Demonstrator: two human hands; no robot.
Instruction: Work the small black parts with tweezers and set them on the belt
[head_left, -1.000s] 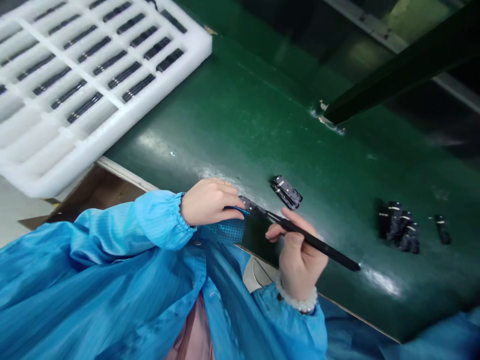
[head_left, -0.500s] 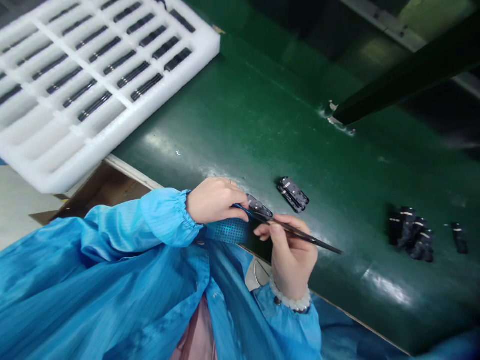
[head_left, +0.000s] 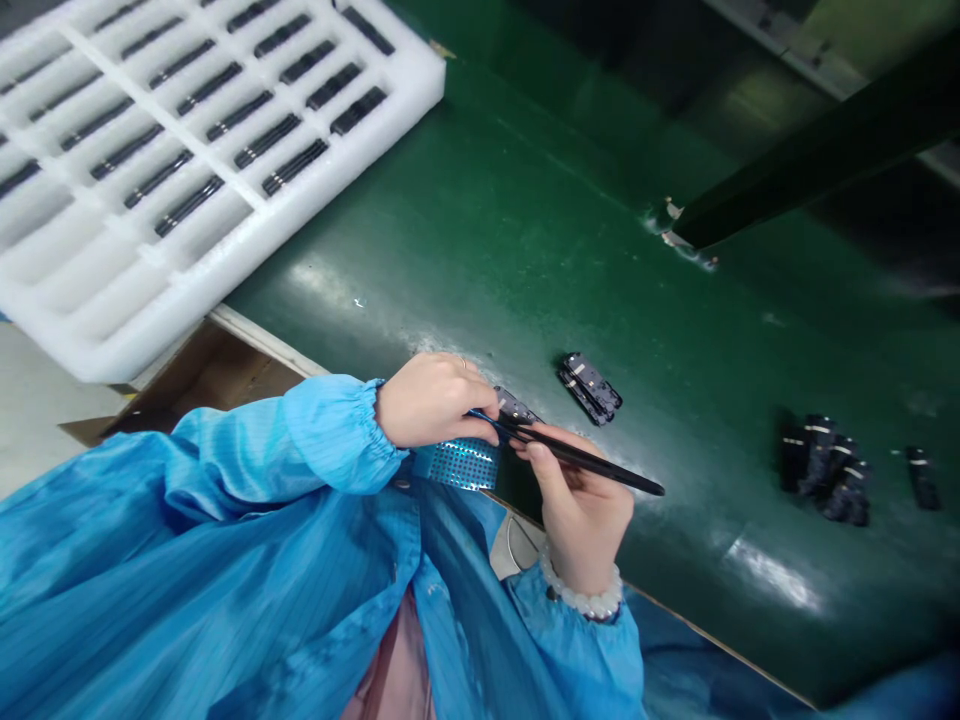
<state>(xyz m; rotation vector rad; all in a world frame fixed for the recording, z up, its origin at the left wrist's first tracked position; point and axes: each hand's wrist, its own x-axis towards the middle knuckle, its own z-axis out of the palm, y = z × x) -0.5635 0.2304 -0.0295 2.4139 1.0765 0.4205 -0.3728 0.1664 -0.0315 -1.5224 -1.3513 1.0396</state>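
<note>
My left hand (head_left: 433,400) is closed around a small black part (head_left: 514,407) and a blue dotted sheet (head_left: 457,464), held at the near edge of the green belt (head_left: 480,230). My right hand (head_left: 581,505) pinches black tweezers (head_left: 592,462) whose tips touch the part next to my left fingers. Both arms wear blue sleeves; a bead bracelet sits on my right wrist.
A white foam tray (head_left: 90,310) with slots holding several black parts lies at the upper left. One loose black part (head_left: 590,387) lies on the belt just beyond my hands. A cluster of black parts (head_left: 825,455) and a single one (head_left: 921,478) lie at the right. A dark bar (head_left: 810,160) crosses the upper right.
My right hand has drawn closer to my left hand and turned, so the tweezers lie flatter and their tips stay on the held part. The view shifted slightly.
</note>
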